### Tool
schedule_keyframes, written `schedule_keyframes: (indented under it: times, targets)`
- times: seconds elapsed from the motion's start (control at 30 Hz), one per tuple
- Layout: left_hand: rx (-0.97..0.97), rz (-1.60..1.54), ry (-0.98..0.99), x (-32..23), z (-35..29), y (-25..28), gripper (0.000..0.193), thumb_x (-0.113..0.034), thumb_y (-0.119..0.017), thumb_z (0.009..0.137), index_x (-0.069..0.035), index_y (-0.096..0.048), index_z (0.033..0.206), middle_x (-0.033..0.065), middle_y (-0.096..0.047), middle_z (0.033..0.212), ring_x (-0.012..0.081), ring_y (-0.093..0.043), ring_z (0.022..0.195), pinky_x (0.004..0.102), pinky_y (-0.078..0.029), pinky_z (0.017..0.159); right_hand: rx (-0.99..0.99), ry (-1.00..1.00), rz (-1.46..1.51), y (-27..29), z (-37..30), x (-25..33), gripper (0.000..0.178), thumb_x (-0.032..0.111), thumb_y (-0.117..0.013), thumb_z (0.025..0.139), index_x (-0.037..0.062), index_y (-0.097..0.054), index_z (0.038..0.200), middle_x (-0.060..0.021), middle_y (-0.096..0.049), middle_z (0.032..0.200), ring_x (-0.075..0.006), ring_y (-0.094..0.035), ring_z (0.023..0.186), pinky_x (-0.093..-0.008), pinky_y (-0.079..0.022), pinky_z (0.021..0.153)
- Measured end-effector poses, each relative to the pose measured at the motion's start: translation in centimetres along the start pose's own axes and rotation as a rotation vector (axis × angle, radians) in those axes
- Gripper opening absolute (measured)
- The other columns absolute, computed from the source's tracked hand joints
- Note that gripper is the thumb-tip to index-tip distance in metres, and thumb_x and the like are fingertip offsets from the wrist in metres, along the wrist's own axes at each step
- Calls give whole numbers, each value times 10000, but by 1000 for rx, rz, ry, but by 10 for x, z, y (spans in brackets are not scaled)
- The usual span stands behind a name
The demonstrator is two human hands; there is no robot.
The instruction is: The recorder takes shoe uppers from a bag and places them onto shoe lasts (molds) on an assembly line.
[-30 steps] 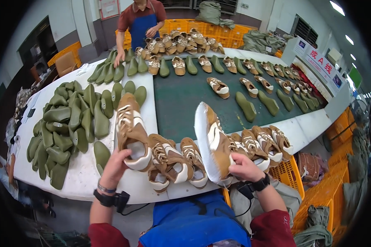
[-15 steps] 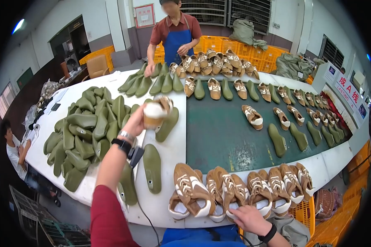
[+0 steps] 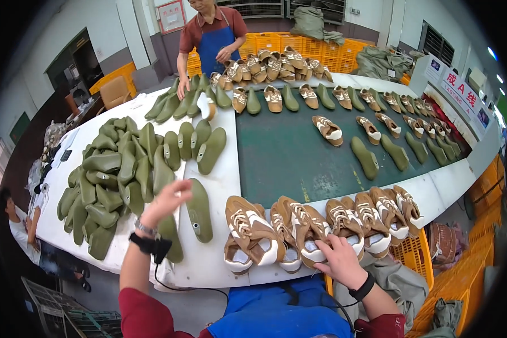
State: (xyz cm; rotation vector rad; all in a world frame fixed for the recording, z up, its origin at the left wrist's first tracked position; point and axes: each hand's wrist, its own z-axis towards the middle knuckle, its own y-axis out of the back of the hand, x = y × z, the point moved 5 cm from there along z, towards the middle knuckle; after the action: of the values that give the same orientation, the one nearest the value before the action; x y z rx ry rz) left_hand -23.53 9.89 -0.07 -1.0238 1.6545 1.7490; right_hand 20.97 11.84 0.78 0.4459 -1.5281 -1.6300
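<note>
My left hand [image 3: 168, 201] is raised over the white table, empty, its fingers loosely curled and apart. Beside it a green shoe last [image 3: 199, 211] lies on the table. My right hand [image 3: 342, 262] grips the heel opening of a brown and white sneaker [image 3: 305, 228] in the front row, fingers and thumb at its collar. To the left in that row, another laced sneaker [image 3: 248, 228] leans on the one under it. Farther off, a single sneaker [image 3: 207, 106] shows its pale sole near the co-worker's lasts; I cannot tell whether it is resting or in the air.
A heap of green lasts [image 3: 110, 174] covers the table's left part. On the green belt [image 3: 287, 163] sneakers and lasts stand in rows. Across the table a co-worker [image 3: 211, 39] reaches toward lasts, beside piled sneakers [image 3: 273, 65]. A cable [image 3: 191, 288] hangs along the near edge.
My left hand has let go of the sneaker it held and drawn back toward me. That sneaker now appears farther away, near the co-worker. My right hand has closed on the front-row sneaker's heel. The view has shifted.
</note>
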Motion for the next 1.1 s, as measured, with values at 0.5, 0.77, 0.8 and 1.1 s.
schedule_keyframes:
  times: [0.5, 0.77, 0.8, 1.1]
  targets:
    - [-635, 739, 165, 49, -135, -54, 547, -288, -660, 683, -90, -481, 1161, 180, -430, 1182, 360, -362, 1127, 468, -384, 869, 62, 563, 58, 64, 169, 136, 197, 46, -542, 724, 50, -598, 913, -162, -606, 752, -333, -577, 688, -400, -464, 636]
    - [-855, 327, 152, 106, -115, -36, 302, -97, -581, 701, -2, -552, 986, 250, -459, 1150, 391, -459, 1044, 402, -390, 901, 579, 283, 13, -205, 260, 175, 538, 391, -591, 756, 70, -445, 1164, -224, -604, 927, -357, -591, 857, -422, -465, 748]
    - [-862, 322, 164, 108, -119, -34, 291, -93, -579, 702, -2, -552, 977, 248, -457, 1153, 390, -453, 1055, 401, -389, 903, 447, 216, 68, -230, 254, 179, 406, 278, -535, 781, 81, -456, 1127, -230, -604, 891, -363, -588, 844, -430, -466, 735]
    - [-816, 248, 185, 100, -117, -39, 273, -39, -547, 707, 0, -523, 976, 228, -445, 1157, 375, -439, 1078, 388, -367, 922, 189, -24, 594, -201, 261, 156, 151, 199, -469, 785, 151, -492, 926, -125, -598, 764, -279, -589, 668, -392, -456, 604]
